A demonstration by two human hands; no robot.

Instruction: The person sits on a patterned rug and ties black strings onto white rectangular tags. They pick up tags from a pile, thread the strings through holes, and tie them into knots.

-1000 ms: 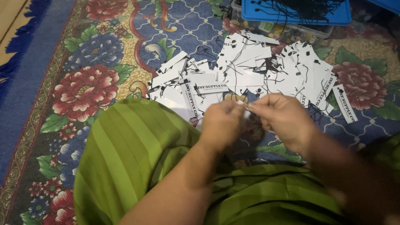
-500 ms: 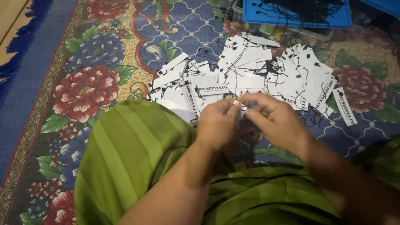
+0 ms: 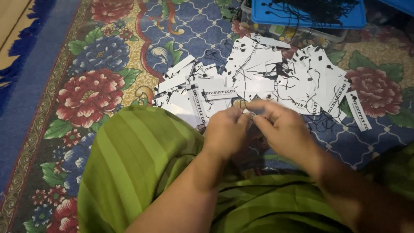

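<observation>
- A small white piece, apparently a paper tag (image 3: 247, 113), is pinched between the fingertips of the left hand (image 3: 226, 131) and the right hand (image 3: 282, 127), which are brought together just above the lap.
- The fingers of both hands are curled in closely around this piece; a thin dark loop of string (image 3: 243, 103) is seen rising from the meeting point, though whether it is already threaded through the tag cannot be told.
- The piece in work is held over the near edge of the heap, between the green-clad knees (image 3: 129, 159).
- Just beyond the hands, a wide heap of white tags (image 3: 258, 82) is spread on the carpet (image 3: 99, 51); black strings are seen lying across and among many of them, so a good share is judged to be strung already.
- Whether unstrung tags are mixed into the heap cannot be made out, so the amount left is uncertain.
- Further out, a clear box with a blue lid (image 3: 302, 15) is set at the far edge, and a tangle of loose black strings (image 3: 319, 6) is piled on that lid, apart from the heap; this supply is judged to show that work remains.
- One long tag (image 3: 359, 111) is lain at the right fringe of the heap, slightly apart from the rest.
</observation>
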